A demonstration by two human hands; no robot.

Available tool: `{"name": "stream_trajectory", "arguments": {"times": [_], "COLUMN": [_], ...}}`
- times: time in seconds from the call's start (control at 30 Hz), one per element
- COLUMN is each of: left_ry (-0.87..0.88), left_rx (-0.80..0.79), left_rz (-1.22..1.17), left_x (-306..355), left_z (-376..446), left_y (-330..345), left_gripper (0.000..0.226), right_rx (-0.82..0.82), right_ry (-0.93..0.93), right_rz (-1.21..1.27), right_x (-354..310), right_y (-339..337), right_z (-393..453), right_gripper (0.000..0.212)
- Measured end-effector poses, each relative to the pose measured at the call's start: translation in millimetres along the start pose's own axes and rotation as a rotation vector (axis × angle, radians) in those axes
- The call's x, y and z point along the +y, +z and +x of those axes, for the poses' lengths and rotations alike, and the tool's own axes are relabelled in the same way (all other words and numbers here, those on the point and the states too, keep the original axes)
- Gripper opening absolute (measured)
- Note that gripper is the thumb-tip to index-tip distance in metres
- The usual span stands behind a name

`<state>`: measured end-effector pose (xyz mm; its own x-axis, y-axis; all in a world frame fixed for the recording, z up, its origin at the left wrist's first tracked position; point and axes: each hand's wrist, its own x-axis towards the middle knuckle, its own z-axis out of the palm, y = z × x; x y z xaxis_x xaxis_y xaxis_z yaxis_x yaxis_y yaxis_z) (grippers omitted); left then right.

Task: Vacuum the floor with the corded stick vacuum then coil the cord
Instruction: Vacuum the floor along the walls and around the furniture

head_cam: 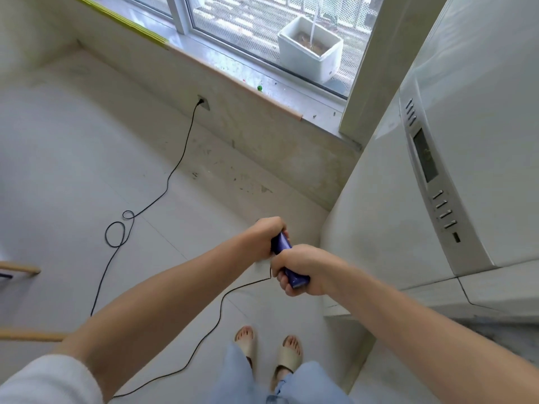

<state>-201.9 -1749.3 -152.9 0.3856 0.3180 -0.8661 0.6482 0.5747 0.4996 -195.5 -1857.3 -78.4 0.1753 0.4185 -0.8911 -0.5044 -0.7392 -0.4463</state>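
Note:
A dark blue vacuum handle (282, 243) shows between my two hands in front of me; the rest of the vacuum is hidden below them. My left hand (264, 236) grips the upper end of the handle. My right hand (300, 268) grips its lower end. A thin black cord (172, 176) runs from the handle down past my feet, loops across the pale floor (73, 170) and rises to a wall socket (203, 102) under the window, where it is plugged in.
A tall white appliance (437, 170) with a control panel stands close on my right. A low wall with a windowsill (233, 83) lies ahead. Wooden furniture legs (20, 268) stick in at the left edge. My slippered feet (268, 354) stand below the hands.

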Motion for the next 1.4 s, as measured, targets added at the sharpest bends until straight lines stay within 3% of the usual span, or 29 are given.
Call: {"name": "stream_trajectory", "arguments": {"times": [0.17,0.5,0.57,0.63,0.77,1.07,1.23,1.4], "left_ry": [-0.01,-0.059,-0.015,0.036,0.073,-0.02,-0.03,-0.007], "left_rx": [0.011,0.027,0.047,0.084,0.153,0.009,0.022,0.087], "left_rz": [-0.071,-0.149,-0.132,-0.113,-0.087,-0.161,-0.193,-0.125], "left_x": [-8,-17,-22,-24,-27,-32,-15,-1], "left_z": [-5,19,30,43,53,25,25,38], "left_y": [-14,-31,-36,-43,-52,-43,-44,-53], "left_gripper": [0.02,0.004,0.016,0.024,0.011,0.01,0.004,0.002], "right_rx": [-0.039,0.013,0.008,-0.005,0.021,0.022,0.047,-0.006], "right_ry": [0.009,-0.039,-0.046,-0.055,-0.05,-0.045,-0.066,-0.042], "right_rz": [-0.04,-0.038,-0.07,-0.123,-0.137,-0.203,-0.216,-0.167], "right_x": [-1,20,23,22,24,24,8,-6], "right_y": [9,29,31,34,46,33,32,35], "right_z": [-6,42,61,77,91,44,50,79], "right_gripper": [0.015,0.039,0.041,0.038,0.034,0.036,0.038,0.024]}}
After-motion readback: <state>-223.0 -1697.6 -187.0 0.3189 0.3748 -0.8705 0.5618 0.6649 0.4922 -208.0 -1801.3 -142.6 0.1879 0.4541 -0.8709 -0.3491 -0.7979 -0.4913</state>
